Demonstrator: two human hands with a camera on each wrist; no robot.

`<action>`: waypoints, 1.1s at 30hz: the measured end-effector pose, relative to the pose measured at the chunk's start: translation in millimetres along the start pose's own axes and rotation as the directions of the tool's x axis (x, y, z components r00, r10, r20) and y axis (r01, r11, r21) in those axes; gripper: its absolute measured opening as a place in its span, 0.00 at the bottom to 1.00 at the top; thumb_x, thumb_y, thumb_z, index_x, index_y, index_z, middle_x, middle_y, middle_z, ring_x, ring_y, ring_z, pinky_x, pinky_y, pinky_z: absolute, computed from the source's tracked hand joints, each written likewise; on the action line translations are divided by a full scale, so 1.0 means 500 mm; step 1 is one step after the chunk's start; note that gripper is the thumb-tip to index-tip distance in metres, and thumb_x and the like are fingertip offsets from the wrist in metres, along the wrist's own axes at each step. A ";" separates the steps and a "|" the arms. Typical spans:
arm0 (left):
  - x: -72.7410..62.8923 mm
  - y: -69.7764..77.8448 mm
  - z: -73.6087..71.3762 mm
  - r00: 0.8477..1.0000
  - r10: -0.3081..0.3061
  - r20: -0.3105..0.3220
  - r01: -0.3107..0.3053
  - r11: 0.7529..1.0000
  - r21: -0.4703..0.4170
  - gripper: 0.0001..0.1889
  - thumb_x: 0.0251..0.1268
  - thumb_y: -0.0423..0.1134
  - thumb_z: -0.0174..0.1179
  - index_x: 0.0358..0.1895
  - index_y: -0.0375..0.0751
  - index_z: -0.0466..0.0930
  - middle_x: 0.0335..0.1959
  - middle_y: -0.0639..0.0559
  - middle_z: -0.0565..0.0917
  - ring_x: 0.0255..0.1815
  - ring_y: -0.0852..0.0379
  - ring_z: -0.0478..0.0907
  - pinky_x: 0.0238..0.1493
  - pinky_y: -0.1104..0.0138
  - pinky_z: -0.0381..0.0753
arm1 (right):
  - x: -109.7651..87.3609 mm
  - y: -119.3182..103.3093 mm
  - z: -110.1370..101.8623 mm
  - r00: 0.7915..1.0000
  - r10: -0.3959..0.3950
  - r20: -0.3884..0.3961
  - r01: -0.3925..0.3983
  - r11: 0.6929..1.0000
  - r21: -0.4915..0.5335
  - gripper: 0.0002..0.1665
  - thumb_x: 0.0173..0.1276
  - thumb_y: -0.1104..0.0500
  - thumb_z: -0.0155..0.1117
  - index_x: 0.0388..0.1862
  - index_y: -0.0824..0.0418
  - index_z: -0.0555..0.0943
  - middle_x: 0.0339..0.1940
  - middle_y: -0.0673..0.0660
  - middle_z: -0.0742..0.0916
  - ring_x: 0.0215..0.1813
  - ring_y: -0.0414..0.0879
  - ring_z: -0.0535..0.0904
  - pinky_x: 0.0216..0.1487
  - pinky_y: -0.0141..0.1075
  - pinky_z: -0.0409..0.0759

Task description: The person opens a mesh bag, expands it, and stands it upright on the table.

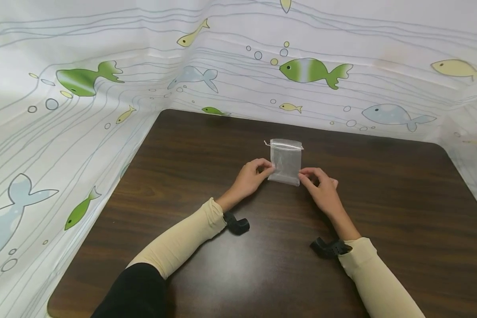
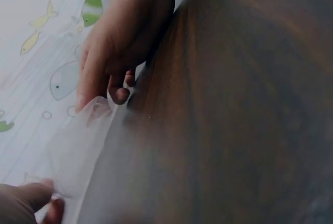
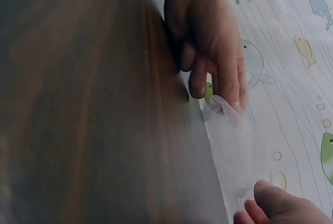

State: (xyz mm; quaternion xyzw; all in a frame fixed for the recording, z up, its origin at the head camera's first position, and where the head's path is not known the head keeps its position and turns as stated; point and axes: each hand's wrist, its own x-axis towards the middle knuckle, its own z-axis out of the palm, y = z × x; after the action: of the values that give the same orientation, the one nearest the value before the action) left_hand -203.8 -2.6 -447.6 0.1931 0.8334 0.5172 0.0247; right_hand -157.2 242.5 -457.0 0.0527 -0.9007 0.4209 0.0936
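Note:
A small sheer white drawstring pouch (image 1: 286, 160) is stretched between my two hands near the far part of the table. Its gathered top band and cord (image 1: 287, 145) face away from me. My left hand (image 1: 251, 177) pinches the lower left corner between thumb and fingertips. At the lower right corner my right hand (image 1: 323, 187) pinches the fabric the same way. In the left wrist view the pouch (image 2: 78, 146) spans the gap between both hands; the right wrist view shows the pouch (image 3: 231, 148) similarly. Through the thin fabric no contents are visible.
The dark brown wooden table (image 1: 171, 176) has rounded corners. A white fish-print curtain (image 1: 238, 79) hangs behind it and along both sides. Black wrist-worn devices (image 1: 237, 224) sit at both cuffs, just above the table.

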 end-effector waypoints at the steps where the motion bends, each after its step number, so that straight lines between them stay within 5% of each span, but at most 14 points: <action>1: 0.000 -0.001 0.001 1.000 0.019 -0.004 -0.019 1.000 -0.019 0.09 0.76 0.42 0.63 0.50 0.41 0.87 0.42 0.46 0.86 0.29 0.61 0.70 0.36 0.72 0.69 | 0.000 0.001 -0.001 1.000 0.000 -0.009 0.000 1.000 0.021 0.16 0.78 0.50 0.64 0.54 0.60 0.85 0.44 0.58 0.86 0.39 0.40 0.73 0.55 0.45 0.51; 8: -0.003 -0.002 -0.001 0.997 0.072 -0.027 -0.074 0.993 -0.089 0.09 0.72 0.38 0.67 0.48 0.39 0.88 0.47 0.45 0.85 0.28 0.61 0.68 0.35 0.74 0.68 | -0.004 0.000 -0.006 0.998 -0.035 -0.048 0.041 0.991 0.124 0.11 0.75 0.57 0.69 0.50 0.62 0.85 0.48 0.53 0.83 0.40 0.38 0.71 0.43 0.30 0.67; 14: -0.008 -0.008 -0.004 0.996 0.083 -0.011 -0.084 0.992 -0.092 0.08 0.71 0.38 0.67 0.48 0.41 0.88 0.47 0.47 0.86 0.28 0.62 0.68 0.35 0.73 0.69 | -0.006 0.001 0.001 0.988 -0.102 -0.115 0.121 0.979 0.167 0.07 0.72 0.68 0.69 0.47 0.68 0.85 0.47 0.58 0.83 0.40 0.35 0.72 0.43 0.25 0.68; 21: -0.015 -0.018 -0.008 0.995 0.099 -0.001 -0.099 0.992 -0.082 0.09 0.73 0.40 0.66 0.50 0.42 0.87 0.46 0.48 0.85 0.28 0.60 0.67 0.35 0.72 0.68 | -0.024 -0.067 -0.010 0.981 -0.158 -0.116 0.176 0.971 0.161 0.05 0.71 0.72 0.66 0.45 0.73 0.84 0.46 0.60 0.82 0.40 0.36 0.72 0.45 0.30 0.69; 26: -0.019 -0.018 -0.012 0.995 0.090 0.030 -0.087 0.993 -0.081 0.10 0.73 0.39 0.65 0.53 0.42 0.85 0.49 0.48 0.84 0.29 0.62 0.68 0.35 0.72 0.68 | -0.027 -0.065 -0.012 0.988 -0.137 -0.072 0.147 0.975 0.163 0.08 0.72 0.70 0.67 0.48 0.71 0.83 0.50 0.63 0.82 0.41 0.37 0.71 0.46 0.43 0.68; 33: -0.019 -0.018 -0.013 0.993 0.114 0.038 -0.108 0.987 -0.120 0.09 0.73 0.37 0.66 0.51 0.39 0.85 0.50 0.46 0.84 0.30 0.62 0.69 0.36 0.73 0.69 | -0.028 -0.065 -0.018 0.985 -0.164 -0.056 0.171 0.971 0.164 0.08 0.71 0.71 0.68 0.47 0.70 0.83 0.51 0.62 0.81 0.43 0.40 0.72 0.46 0.44 0.69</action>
State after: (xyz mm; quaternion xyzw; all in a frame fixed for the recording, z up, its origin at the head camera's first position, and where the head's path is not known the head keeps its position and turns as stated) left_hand -199.4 -15.1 -454.0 0.2489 0.7887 0.5615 0.0259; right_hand -136.7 228.7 -430.1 0.1275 -0.8521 0.4871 0.1429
